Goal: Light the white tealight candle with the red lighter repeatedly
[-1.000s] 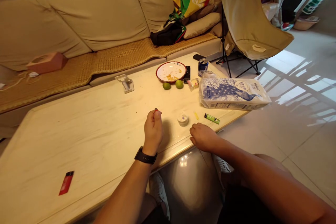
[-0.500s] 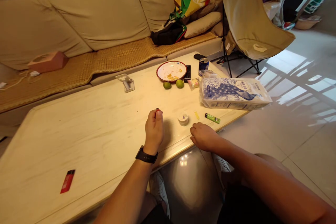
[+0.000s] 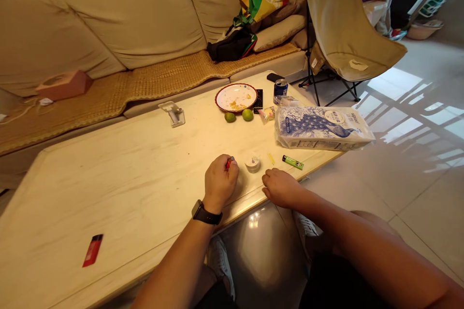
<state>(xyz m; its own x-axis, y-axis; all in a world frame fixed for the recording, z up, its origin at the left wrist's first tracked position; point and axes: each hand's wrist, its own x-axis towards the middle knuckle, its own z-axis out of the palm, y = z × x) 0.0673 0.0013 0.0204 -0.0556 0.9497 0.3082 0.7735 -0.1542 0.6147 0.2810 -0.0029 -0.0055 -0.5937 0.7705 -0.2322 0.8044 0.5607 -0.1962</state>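
Note:
My left hand (image 3: 220,181), with a black watch (image 3: 206,213) on its wrist, is closed around a red lighter (image 3: 229,162). Only the lighter's top end shows above the fist. Just right of it stands a small round whitish tub (image 3: 253,163). My right hand (image 3: 281,187) rests at the table's near edge with curled fingers; whatever may be inside them is hidden. Beyond that hand lie a thin yellow piece (image 3: 271,158) and a green lighter (image 3: 293,162). Another red lighter (image 3: 93,250) lies far off at the table's left.
On the pale table (image 3: 119,178) are a large tissue pack (image 3: 322,128), a red-rimmed plate (image 3: 221,104), two limes (image 3: 248,115), a blue can (image 3: 280,89) and a white stand (image 3: 174,115). Behind it runs a sofa (image 3: 137,24); a folding chair (image 3: 348,29) stands at right.
My left hand has moved slightly right and turned over, so more of the red lighter's top shows beside the round tub. The right hand has stayed in place.

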